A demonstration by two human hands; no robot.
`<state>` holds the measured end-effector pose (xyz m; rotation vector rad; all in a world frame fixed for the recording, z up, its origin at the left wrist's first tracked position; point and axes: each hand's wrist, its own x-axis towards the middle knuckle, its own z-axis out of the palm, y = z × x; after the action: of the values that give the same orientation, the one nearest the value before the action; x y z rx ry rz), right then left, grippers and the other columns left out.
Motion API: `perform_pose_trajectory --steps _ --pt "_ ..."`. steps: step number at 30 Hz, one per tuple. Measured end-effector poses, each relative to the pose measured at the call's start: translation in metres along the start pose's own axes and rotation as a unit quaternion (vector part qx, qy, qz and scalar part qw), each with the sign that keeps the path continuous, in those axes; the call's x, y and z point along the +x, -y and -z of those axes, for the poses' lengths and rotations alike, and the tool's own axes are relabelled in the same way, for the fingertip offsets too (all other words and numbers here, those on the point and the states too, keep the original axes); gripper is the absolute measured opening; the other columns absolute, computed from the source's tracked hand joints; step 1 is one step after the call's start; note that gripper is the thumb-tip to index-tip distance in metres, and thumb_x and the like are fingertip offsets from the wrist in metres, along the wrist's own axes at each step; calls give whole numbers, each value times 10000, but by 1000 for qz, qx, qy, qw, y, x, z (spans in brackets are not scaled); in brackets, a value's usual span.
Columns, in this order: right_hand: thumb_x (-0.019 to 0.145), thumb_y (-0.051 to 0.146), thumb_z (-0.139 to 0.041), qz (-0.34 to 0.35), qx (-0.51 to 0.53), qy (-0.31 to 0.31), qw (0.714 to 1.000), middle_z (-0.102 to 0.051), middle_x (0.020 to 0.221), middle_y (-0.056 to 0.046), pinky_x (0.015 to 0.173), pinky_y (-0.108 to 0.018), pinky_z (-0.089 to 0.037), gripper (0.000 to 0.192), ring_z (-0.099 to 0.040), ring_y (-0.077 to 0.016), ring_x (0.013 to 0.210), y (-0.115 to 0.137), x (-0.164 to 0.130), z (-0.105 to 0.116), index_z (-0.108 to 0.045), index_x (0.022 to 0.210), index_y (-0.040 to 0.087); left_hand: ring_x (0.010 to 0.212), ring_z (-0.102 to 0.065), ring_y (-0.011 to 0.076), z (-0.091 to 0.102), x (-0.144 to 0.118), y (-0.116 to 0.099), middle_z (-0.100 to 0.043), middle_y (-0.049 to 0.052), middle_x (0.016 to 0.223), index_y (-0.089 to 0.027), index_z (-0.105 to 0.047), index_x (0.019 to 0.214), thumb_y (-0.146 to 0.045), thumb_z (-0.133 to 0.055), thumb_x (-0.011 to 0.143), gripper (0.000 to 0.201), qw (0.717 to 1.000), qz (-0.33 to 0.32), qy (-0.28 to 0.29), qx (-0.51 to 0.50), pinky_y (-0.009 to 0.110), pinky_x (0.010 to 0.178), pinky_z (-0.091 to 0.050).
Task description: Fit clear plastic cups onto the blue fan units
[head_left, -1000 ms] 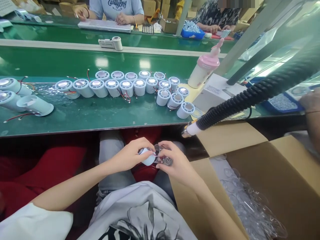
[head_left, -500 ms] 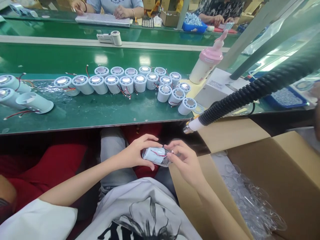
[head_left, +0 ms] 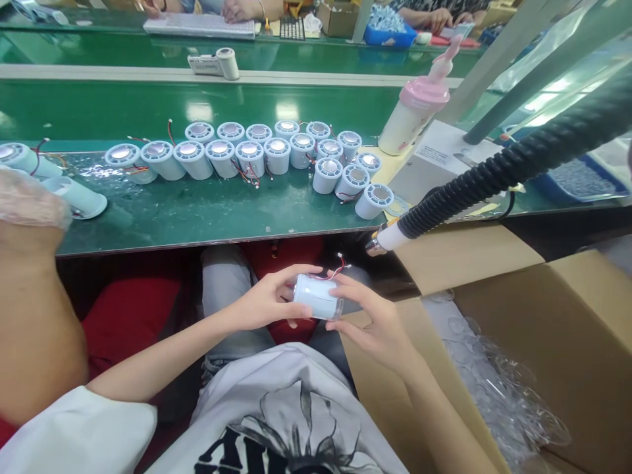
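Above my lap is a light-blue cylindrical plastic housing [head_left: 316, 296], lying on its side between both hands. My left hand [head_left: 276, 296] grips its left end with the thumb in front and the fingers behind. At the right end sits a clear plastic cover [head_left: 338, 308], pinched by the thumb and fingers of my right hand [head_left: 370, 313]. Thin red and white wires [head_left: 340, 264] with small white connectors stick up from behind the housing. Several similar light-blue housings [head_left: 192, 161] stand upright in rows on the green bench [head_left: 207, 217].
An open carton [head_left: 557, 329] at my right contains clear plastic covers [head_left: 488, 382]. A black flexible hose [head_left: 469, 187] slants down above it. Beyond the housings stands a pink-topped pump bottle [head_left: 409, 115]. At left, a co-worker's arm [head_left: 39, 303] reaches over the bench; other people work opposite.
The housing has been turned, so its wires now rise behind it instead of lying across its front. The clear cover now overlaps its right end more closely. A co-worker's arm has entered from the left.
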<state>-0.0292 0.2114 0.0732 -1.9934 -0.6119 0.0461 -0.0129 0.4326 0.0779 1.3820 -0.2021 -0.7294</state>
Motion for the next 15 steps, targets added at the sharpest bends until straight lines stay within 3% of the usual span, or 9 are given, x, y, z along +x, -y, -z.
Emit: perform_pose_trajectory --steps 6,15 --pt "741 259 -705 -55 81 32 995 -537 1285 -108 880 -394 -543 460 -553 -255 1138 0 -6 3 -508 1156 233 1160 -520 263 2 -4 -9 -478 101 1347 -275 -475 1289 -211 -745 670 678 991 -84 33 95 370 945 -460" --pt "717 275 -726 -112 145 49 982 -554 1224 -87 923 -439 -519 473 -536 -275 1158 10 -5 9 -501 1132 246 1245 -450 275 3 -5 -10 -443 105 1385 -276 -454 1314 -225 -740 676 701 980 -114 48 153 404 1004 -420"
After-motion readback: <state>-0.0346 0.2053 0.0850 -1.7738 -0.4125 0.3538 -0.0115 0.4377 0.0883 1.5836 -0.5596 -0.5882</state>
